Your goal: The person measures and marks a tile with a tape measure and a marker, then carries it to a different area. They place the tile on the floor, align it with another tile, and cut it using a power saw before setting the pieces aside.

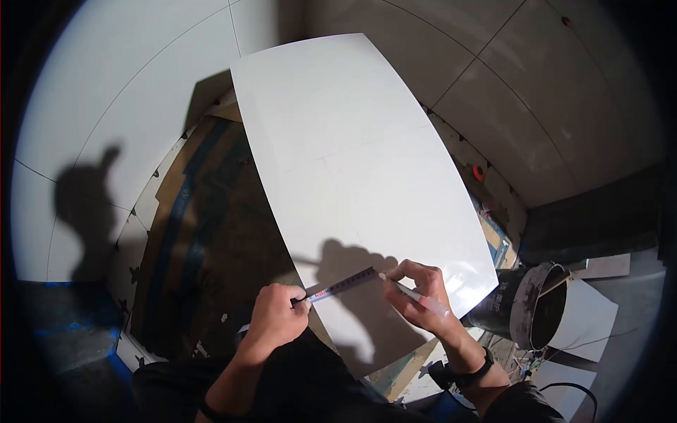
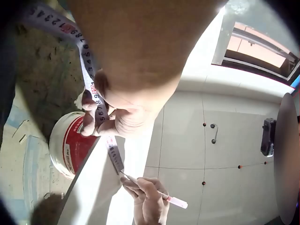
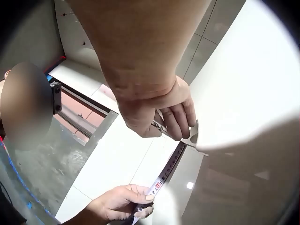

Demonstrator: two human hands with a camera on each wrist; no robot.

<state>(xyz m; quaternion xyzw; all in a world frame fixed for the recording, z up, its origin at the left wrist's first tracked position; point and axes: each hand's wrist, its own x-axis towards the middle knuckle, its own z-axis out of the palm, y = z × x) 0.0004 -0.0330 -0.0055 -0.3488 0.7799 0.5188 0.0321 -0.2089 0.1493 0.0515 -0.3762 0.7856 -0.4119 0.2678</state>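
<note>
The big white tile looks glossy and smooth, the tape measure thin printed metal, the floor rough.

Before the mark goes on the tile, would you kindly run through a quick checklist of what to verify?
1. Tape measure lies flat across the white tile: ok.
2. Left hand pinches the tape at the tile's near edge: ok.
3. Right hand grips the marker pen: ok.
4. Pen tip meets the tape's far end: ok.
5. Reading at the tip: cannot tell, digits too small.
6. Tile steady on its support: cannot tell.
</note>
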